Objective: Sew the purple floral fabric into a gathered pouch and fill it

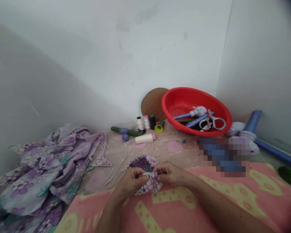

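Between my hands is a small piece of purple-and-white flowered cloth (149, 187), gathered along its edge into a round, open pouch shape. My left hand (132, 182) pinches the near edge from the left, thumb on top. From the right, my right hand (171, 174) pinches the same edge, its fingertips close to the left thumb. The far rim of the cloth stands up in a ruffled curve behind my fingers. Whether a needle or thread is between the fingertips is too small to tell. Beneath lies a pink-and-yellow blanket (145, 213).
Flowered fabric (46, 171) is heaped at left. Behind my hands lie a cream thread cone (144, 138), several upright spools (146, 122) and a green stick (116, 129). A red basin (177, 97) holds scissors (214, 123) and blue sticks. Cardboard (151, 103) leans on the wall.
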The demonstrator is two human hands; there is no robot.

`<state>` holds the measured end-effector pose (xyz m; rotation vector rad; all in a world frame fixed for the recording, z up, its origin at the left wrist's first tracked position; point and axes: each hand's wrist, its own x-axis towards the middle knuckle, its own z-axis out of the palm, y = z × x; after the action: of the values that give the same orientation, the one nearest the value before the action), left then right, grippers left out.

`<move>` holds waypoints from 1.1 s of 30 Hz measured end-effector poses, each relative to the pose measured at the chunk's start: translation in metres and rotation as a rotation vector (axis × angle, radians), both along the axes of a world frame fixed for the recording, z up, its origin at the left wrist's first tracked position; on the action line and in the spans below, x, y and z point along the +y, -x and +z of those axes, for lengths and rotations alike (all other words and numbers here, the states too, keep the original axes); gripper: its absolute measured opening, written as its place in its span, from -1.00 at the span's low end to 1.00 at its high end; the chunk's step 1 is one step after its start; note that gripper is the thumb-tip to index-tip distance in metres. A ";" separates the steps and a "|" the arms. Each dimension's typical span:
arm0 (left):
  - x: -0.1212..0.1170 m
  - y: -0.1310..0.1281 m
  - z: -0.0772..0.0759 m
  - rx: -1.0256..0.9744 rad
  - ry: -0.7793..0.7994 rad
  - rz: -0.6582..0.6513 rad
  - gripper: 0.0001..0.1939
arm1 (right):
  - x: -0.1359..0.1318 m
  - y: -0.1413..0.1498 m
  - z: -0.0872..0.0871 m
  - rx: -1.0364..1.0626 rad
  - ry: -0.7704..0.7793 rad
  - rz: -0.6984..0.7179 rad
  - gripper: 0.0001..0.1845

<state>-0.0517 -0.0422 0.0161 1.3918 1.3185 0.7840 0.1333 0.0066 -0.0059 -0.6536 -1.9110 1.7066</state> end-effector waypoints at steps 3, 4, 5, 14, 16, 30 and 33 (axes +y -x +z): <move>0.001 0.000 -0.002 -0.016 -0.011 0.000 -0.70 | -0.002 0.001 0.002 -0.028 -0.089 -0.031 -0.92; 0.001 0.000 -0.002 -0.020 -0.012 0.002 -0.69 | -0.002 0.001 0.003 -0.035 -0.114 -0.039 -0.92; 0.001 -0.001 -0.001 -0.024 -0.013 0.004 -0.69 | -0.003 0.001 0.003 -0.042 -0.138 -0.048 -0.91; 0.000 -0.005 0.000 -0.041 -0.036 -0.036 -0.65 | -0.010 0.011 0.004 -0.006 -0.205 -0.128 -0.79; 0.001 -0.005 -0.002 -0.038 -0.040 -0.036 -0.65 | -0.013 0.011 0.005 0.004 -0.213 -0.132 -0.81; 0.004 -0.021 0.003 -0.037 -0.165 0.181 -0.63 | -0.019 0.010 0.009 -0.288 -1.075 -0.450 -0.76; 0.004 -0.020 0.001 -0.064 -0.151 0.162 -0.66 | -0.021 0.011 0.011 -0.171 -1.002 -0.455 -0.75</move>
<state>-0.0317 -0.0378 0.0175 1.3765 1.3575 1.0470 0.1221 -0.0141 0.0051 -0.7292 -2.1750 0.3168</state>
